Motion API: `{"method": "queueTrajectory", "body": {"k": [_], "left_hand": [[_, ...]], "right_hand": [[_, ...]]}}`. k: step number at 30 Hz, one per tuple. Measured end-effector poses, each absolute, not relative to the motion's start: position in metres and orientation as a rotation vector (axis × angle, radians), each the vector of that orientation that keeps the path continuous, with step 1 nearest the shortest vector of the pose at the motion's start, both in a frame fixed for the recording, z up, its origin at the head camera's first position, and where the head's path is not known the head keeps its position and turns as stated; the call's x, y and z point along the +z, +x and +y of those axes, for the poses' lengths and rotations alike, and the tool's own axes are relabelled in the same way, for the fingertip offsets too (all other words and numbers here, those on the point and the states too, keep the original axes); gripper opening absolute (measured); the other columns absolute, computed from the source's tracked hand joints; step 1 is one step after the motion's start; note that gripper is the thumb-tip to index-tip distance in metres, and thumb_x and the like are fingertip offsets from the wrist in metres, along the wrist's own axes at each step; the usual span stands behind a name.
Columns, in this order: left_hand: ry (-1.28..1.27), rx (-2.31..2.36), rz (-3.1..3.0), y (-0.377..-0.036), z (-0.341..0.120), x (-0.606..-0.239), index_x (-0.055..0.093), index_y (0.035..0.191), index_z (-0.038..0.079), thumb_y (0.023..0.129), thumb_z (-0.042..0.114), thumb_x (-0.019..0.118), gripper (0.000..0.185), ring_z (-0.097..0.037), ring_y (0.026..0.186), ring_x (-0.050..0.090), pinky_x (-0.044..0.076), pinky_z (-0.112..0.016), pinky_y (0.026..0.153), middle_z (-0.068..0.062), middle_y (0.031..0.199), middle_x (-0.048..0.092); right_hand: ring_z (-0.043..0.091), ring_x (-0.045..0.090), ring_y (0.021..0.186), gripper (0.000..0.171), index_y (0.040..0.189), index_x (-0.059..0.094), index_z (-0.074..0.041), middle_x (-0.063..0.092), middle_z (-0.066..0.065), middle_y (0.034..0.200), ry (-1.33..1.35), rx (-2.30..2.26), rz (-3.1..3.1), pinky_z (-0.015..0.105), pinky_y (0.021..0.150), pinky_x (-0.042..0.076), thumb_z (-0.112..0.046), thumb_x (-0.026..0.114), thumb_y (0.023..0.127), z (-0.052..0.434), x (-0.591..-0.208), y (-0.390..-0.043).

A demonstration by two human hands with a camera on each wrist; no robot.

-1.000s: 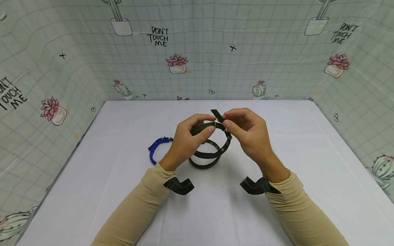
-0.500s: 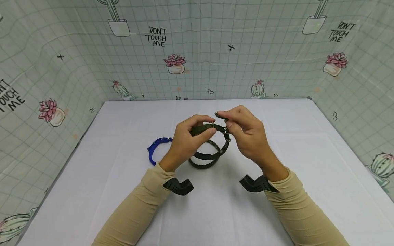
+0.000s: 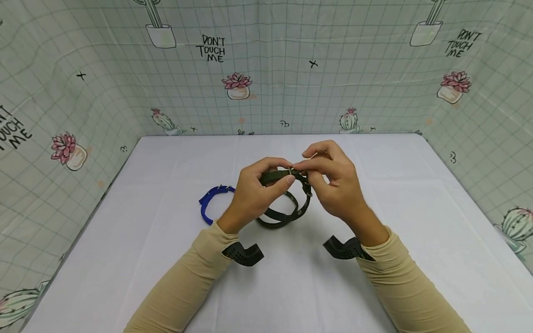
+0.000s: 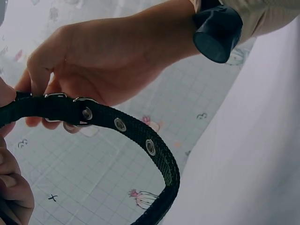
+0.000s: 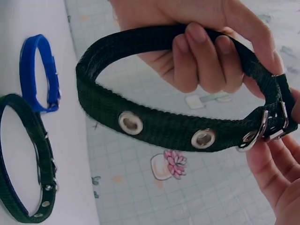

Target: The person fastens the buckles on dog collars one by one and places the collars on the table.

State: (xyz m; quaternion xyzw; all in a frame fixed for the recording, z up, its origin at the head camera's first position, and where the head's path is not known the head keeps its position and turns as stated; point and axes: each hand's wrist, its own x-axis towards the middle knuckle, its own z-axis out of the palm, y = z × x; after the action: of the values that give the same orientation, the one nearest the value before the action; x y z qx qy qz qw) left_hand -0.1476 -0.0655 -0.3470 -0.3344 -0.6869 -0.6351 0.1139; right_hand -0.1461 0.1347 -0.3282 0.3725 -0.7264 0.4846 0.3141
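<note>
A dark green collar with metal eyelets forms a ring above the table. My left hand grips its band between thumb and fingers, on the left side. My right hand pinches the strap near the metal buckle, its fingertips almost meeting the left ones. The strap's tip is mostly covered by the fingers. In the right wrist view, the left fingers curl round the band's far side. On the table lie a second green collar, partly behind the held one, and a blue collar, partly behind the left hand.
A white cloth covers the table. Behind and beside it hangs a patterned curtain with a grid and plant drawings. Each wrist wears a black camera mount, one of them the right mount.
The strap's tip, which stuck up from my right fingers, has been folded down toward the band. My right fingertips have shifted left to the left ones. The left hand stays nearly still.
</note>
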Motion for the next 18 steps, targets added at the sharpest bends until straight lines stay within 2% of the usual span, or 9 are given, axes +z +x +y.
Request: {"method": "queueTrajectory", "body": {"k": [7, 12, 18], "left_hand": [[-0.983, -1.877, -1.994, -0.1489, -0.0668, -0.3477, 0.069, 0.115, 0.005, 0.094, 0.009, 0.070, 0.021, -0.018, 0.063, 0.056, 0.048, -0.027, 0.058, -0.004, 0.078, 0.064], [-0.964, -1.870, -2.012, -0.1492, -0.0674, -0.3475, 0.069, 0.115, 0.007, 0.094, 0.012, 0.071, 0.021, -0.018, 0.064, 0.055, 0.049, -0.027, 0.059, -0.004, 0.080, 0.065], [-0.953, -1.850, -2.036, -0.1495, -0.0688, -0.3462, 0.068, 0.117, 0.005, 0.095, 0.011, 0.070, 0.023, -0.019, 0.070, 0.062, 0.052, -0.028, 0.061, -0.006, 0.086, 0.066]], "right_hand": [[0.024, 0.060, 0.080, 0.030, 0.093, 0.079, 0.001, 0.061, 0.019, 0.103, 1.023, 1.188, -1.839, 0.024, 0.075, 0.047, 0.003, 0.051, 0.086, 0.1304, -0.3313, -0.1481], [0.025, 0.060, 0.085, 0.027, 0.098, 0.077, 0.003, 0.062, 0.019, 0.099, 1.103, 1.161, -1.800, 0.025, 0.077, 0.049, 0.004, 0.052, 0.090, 0.1292, -0.3314, -0.1496], [0.022, 0.064, 0.092, 0.019, 0.107, 0.069, 0.003, 0.068, 0.012, 0.103, 1.076, 1.288, -1.861, 0.027, 0.077, 0.054, 0.009, 0.064, 0.090, 0.1290, -0.3313, -0.1465]]}}
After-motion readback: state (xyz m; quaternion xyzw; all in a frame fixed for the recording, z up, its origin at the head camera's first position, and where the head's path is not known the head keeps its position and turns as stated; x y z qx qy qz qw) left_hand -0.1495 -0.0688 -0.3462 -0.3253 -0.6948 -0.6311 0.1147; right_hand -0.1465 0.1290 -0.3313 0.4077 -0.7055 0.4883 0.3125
